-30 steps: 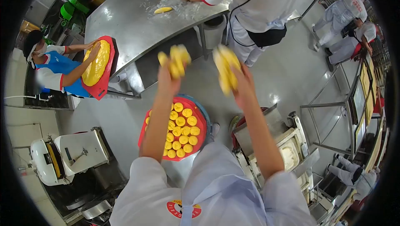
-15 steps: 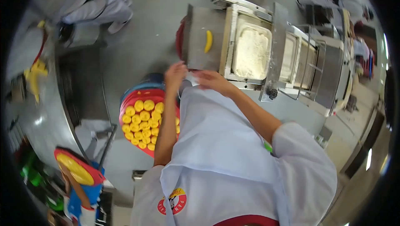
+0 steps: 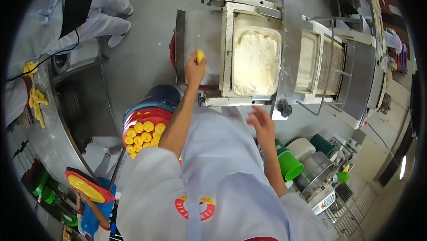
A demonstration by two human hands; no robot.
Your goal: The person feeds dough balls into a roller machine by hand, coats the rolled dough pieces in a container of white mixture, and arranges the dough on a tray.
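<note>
My left hand (image 3: 195, 71) reaches over the metal plate (image 3: 211, 32) at the end of the machine. Its fingers are closed round a yellow dough roll (image 3: 200, 56), whose upper end sticks out above them. My right hand (image 3: 262, 124) is held in the air before the machine's near side, fingers apart and nothing in it. Beside the plate, the machine holds a pan (image 3: 276, 58) of pale flour (image 3: 255, 63). Below my left forearm, several yellow dough pieces (image 3: 138, 127) sit on a red tray (image 3: 149, 113), partly hidden by the arm.
A blue tub (image 3: 161, 96) stands behind the red tray. Another person (image 3: 89, 12) works at the steel table (image 3: 66, 125) on the left; lower left, another person's hands touch a tray of yellow dough (image 3: 86, 187). Green containers (image 3: 290, 165) and a scale (image 3: 324, 200) are at right.
The dough roll lay on the metal plate and is now in my left hand. My hands were close together; the right has drawn back down and right. The view has shifted.
</note>
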